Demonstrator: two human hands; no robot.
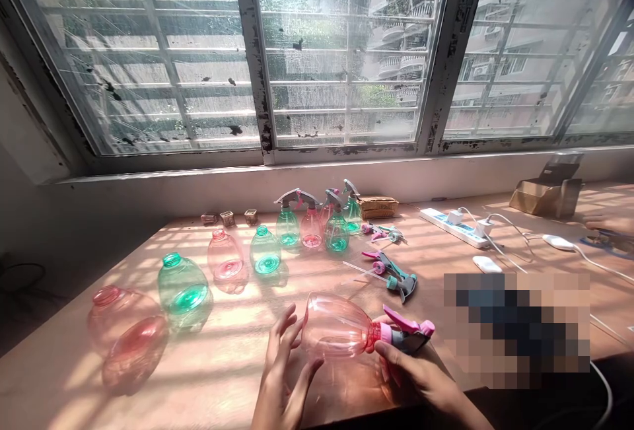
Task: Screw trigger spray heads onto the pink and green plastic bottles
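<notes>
The pink spray bottle (337,326) lies sideways above the table's (208,390) near edge, its nozzle to the right. The right hand (403,364) pinches its neck; the left hand (287,367) curves loosely around its base, contact unclear. Far right, the white power strip (453,228) bears blue markings too small to read.

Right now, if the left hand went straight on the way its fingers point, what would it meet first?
Most likely the base of the pink bottle that the right hand holds, though depth is unclear.
</notes>
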